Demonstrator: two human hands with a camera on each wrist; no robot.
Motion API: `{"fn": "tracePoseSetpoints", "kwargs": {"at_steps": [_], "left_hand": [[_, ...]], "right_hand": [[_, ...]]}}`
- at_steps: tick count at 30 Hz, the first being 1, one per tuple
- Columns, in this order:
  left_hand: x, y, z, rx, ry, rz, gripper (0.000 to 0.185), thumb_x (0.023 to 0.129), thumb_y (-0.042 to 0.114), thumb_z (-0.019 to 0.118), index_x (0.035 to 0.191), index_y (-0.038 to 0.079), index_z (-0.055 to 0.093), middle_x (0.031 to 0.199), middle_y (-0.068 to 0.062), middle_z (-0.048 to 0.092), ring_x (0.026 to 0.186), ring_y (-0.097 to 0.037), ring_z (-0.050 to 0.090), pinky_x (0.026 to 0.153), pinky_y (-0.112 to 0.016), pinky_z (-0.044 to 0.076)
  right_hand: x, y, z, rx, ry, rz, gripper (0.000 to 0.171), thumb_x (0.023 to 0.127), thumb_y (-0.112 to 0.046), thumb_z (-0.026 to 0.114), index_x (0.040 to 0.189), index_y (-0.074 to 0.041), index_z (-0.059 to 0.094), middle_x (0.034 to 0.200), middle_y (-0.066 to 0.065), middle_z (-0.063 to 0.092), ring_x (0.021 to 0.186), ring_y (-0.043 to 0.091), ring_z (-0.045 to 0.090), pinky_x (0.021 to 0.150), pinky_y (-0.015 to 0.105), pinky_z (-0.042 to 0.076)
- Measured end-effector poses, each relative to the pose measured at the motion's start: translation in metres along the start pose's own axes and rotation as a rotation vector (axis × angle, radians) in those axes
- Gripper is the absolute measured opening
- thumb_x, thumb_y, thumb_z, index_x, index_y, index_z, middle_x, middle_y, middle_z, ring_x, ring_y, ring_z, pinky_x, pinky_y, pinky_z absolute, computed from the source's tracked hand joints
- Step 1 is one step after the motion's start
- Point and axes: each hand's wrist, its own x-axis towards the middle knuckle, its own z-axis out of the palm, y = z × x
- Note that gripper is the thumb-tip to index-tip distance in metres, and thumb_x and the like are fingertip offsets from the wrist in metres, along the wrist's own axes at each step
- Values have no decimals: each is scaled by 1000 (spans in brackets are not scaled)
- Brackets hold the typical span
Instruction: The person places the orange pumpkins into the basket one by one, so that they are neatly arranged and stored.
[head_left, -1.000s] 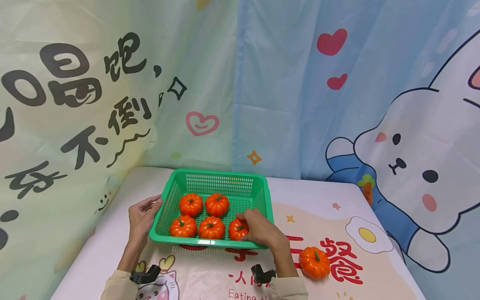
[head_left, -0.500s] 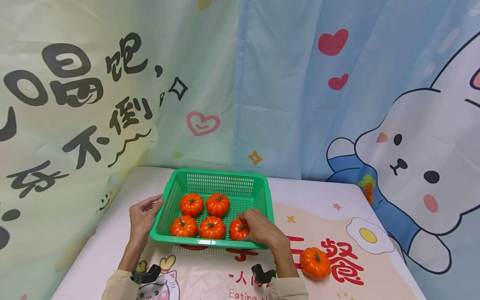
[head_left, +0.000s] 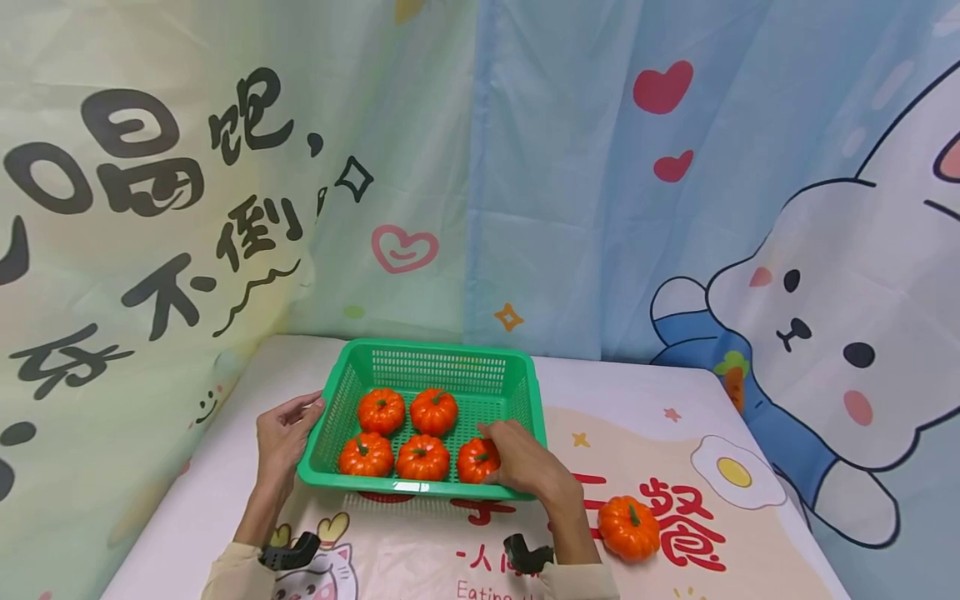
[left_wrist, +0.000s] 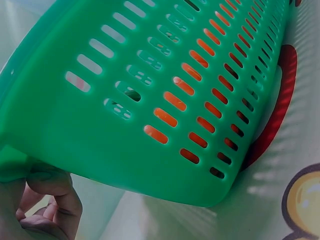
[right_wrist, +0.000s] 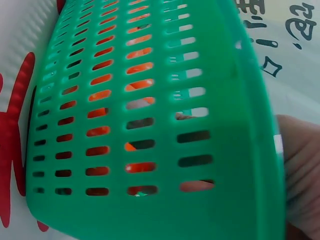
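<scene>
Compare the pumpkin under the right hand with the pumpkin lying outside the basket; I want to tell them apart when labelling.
The pumpkin under the right hand sits inside the green basket, in its front row; the pumpkin outside lies on the printed table mat. The right hand grips the first and partly covers it; the second is untouched and fully visible. The first has neighbours beside it; the second lies alone. Both are orange, ribbed, with dark green stems.
</scene>
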Motion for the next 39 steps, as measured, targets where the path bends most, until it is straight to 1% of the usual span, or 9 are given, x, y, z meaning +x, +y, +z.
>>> {"fn": "tracePoseSetpoints", "kwargs": {"at_steps": [7, 10, 14, 16, 21, 27, 30, 34, 39], "left_hand": [[0, 0, -1, 12, 7, -1, 36, 104, 22, 78, 131, -3, 77, 82, 24, 73, 74, 2, 67, 64, -16, 56], [0, -1, -1, 22, 7, -4, 36, 104, 22, 77, 131, -3, 77, 82, 24, 73, 76, 2, 66, 65, -16, 56], [-1, -3, -1, 36, 12, -9, 36, 104, 23, 77, 131, -1, 78, 83, 24, 73, 76, 2, 66, 65, -16, 55], [-1, -4, -2, 36, 15, -13, 36, 104, 22, 77, 131, -1, 78, 84, 23, 73, 76, 3, 66, 65, -16, 55], [0, -5, -2, 25, 17, -11, 36, 104, 22, 77, 131, -2, 77, 84, 23, 73, 75, 3, 67, 65, -16, 56], [-1, -5, -2, 20, 14, -20, 35, 104, 20, 77, 132, -2, 77, 82, 22, 72, 75, 2, 66, 64, -16, 56], [-1, -4, -1, 14, 12, -22, 35, 104, 20, 76, 132, -2, 77, 84, 20, 73, 75, 1, 67, 65, -16, 57], [0, -4, 0, 24, 10, -18, 35, 105, 20, 76, 132, -1, 77, 88, 15, 76, 74, 1, 67, 65, -16, 58], [0, -3, 1, 24, 4, -21, 35, 105, 20, 75, 133, -1, 76, 89, 15, 76, 75, 1, 66, 66, -16, 57]], "right_hand": [[-4, -3, -7, 57, 5, 58, 81, 82, -11, 96, 152, 5, 59, 148, 24, 66, 134, 41, 58, 112, 59, 54], [-8, -4, -12, 78, 11, 80, 80, 85, -15, 95, 154, 1, 59, 152, 20, 65, 135, 39, 57, 114, 59, 53], [-14, -6, -20, 94, 52, 72, 78, 85, -17, 95, 153, -2, 61, 155, 15, 65, 139, 39, 58, 118, 60, 50], [-19, -6, -24, 100, 79, 77, 76, 85, -18, 95, 153, -4, 63, 156, 12, 65, 141, 40, 58, 119, 60, 49], [-32, -6, -34, 129, 141, 138, 76, 85, -18, 95, 154, -11, 64, 155, 7, 66, 136, 37, 57, 114, 59, 53], [-47, 3, -43, 119, 204, 107, 76, 84, -15, 95, 153, -6, 63, 153, 12, 67, 142, 39, 60, 119, 60, 49], [-54, 9, -47, 102, 225, 108, 77, 84, -17, 95, 154, -8, 63, 153, 13, 67, 143, 40, 60, 118, 61, 50], [-65, 15, -53, 86, 226, 172, 79, 85, -21, 95, 156, -13, 62, 154, 11, 66, 144, 41, 57, 118, 65, 48], [-78, 21, -59, 75, 215, 261, 82, 85, -27, 95, 158, -17, 60, 154, 12, 66, 144, 42, 54, 115, 67, 49]]}}
